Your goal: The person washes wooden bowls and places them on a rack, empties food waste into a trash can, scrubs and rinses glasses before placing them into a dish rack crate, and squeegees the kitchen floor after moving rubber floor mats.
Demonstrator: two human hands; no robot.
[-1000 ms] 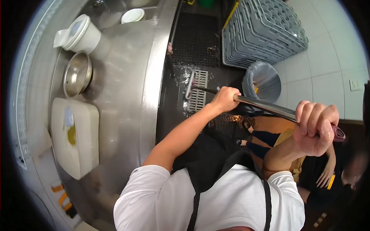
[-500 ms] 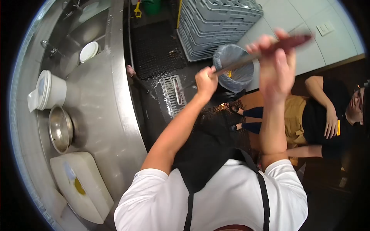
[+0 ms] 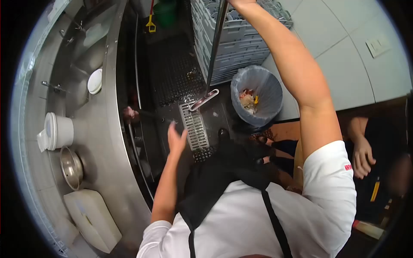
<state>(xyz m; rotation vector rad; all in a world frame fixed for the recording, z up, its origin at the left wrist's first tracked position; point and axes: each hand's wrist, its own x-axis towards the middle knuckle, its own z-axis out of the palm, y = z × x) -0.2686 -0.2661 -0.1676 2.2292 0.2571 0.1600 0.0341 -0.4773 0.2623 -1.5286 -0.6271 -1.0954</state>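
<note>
My right hand (image 3: 242,2) is raised at the top edge of the view, mostly cut off, at a long dark pole (image 3: 217,43). The pole slants down to a narrow looped frame (image 3: 204,100), which rests over the far end of a slotted metal floor drain grate (image 3: 195,133). Low and in front, my left hand (image 3: 177,139) is off the pole, slightly blurred, thumb and fingers apart. Nearest to it are the grate and a dark stick (image 3: 148,114) with a pinkish lump (image 3: 130,113) at its end, beside the steel counter.
A lined bin (image 3: 258,92) with food scraps stands right of the grate, by stacked grey racks (image 3: 241,41). A steel sink counter (image 3: 101,142) runs along the left, holding a white tub (image 3: 64,133) and a metal bowl (image 3: 71,167). Another person's hand (image 3: 363,157) is at right.
My left hand has let go of the pole and moved down and left. My right hand has gone up and left. The pole now stands steeper, its looped end still by the grate.
</note>
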